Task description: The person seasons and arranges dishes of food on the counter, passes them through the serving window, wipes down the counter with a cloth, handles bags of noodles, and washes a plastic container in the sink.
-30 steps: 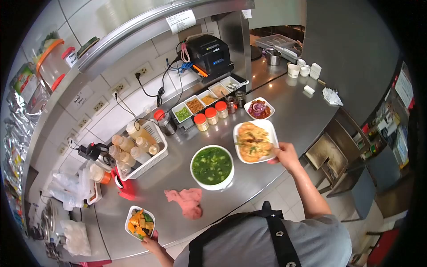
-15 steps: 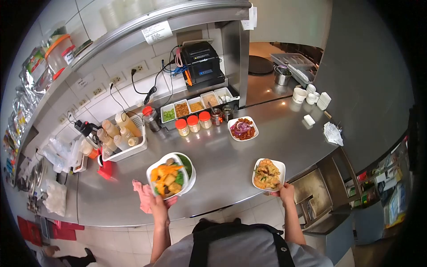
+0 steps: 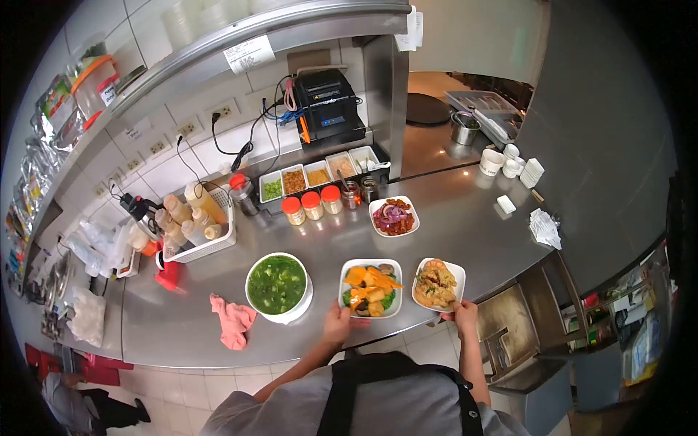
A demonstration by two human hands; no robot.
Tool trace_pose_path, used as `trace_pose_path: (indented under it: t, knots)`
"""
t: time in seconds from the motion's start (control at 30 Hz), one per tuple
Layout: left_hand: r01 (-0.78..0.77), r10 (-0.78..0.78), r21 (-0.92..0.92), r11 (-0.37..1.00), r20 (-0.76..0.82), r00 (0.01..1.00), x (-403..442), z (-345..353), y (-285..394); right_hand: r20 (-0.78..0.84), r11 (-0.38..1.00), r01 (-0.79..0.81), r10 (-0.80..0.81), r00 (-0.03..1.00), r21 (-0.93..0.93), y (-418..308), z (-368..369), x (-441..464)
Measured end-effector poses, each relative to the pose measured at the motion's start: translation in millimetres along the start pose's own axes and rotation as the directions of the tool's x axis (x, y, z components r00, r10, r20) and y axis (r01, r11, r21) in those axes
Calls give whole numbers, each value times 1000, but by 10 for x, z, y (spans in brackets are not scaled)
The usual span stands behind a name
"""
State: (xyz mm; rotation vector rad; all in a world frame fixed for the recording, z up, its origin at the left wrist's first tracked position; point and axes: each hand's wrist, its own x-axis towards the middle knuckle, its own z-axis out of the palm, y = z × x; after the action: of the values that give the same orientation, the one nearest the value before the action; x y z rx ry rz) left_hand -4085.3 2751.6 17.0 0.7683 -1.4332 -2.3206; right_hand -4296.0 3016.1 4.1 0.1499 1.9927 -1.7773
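Note:
My left hand [image 3: 338, 323] grips the near left corner of a square white bowl of mixed vegetables [image 3: 371, 288], with orange slices, broccoli and browned cubes. In my right hand [image 3: 461, 316] is the near right corner of another square white bowl, filled with battered shrimp [image 3: 438, 283]. The two bowls are side by side, close together. Left of them stands a round white bowl of green soup [image 3: 277, 285]. A pink cloth [image 3: 233, 321] lies crumpled on the steel counter beside it. Farther back sits a bowl of glazed pieces topped with purple onion [image 3: 394, 216].
Red-lidded jars [image 3: 312, 205] stand before a tray of toppings [image 3: 317, 174]. A white basket of squeeze bottles [image 3: 206, 247] is at the left. Above the counter hangs a steel shelf [image 3: 218, 47]. Another person [image 3: 73, 400] is at the lower left.
My left hand has carried the vegetable bowl rightward, from over the soup to beside the shrimp bowl. The soup bowl and pink cloth are now uncovered. My right hand has hardly moved.

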Motion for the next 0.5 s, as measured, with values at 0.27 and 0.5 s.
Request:
trace_pose_path:
  t: [0.27, 0.5]
  knots:
    - [47, -16, 318, 947, -97, 995, 128, 422, -51, 176, 999, -42, 38, 984, 18, -80, -96, 573]
    - [22, -15, 34, 999, -200, 980, 495, 893, -585, 381, 988, -2, 61, 923, -153, -362, -405, 1492]
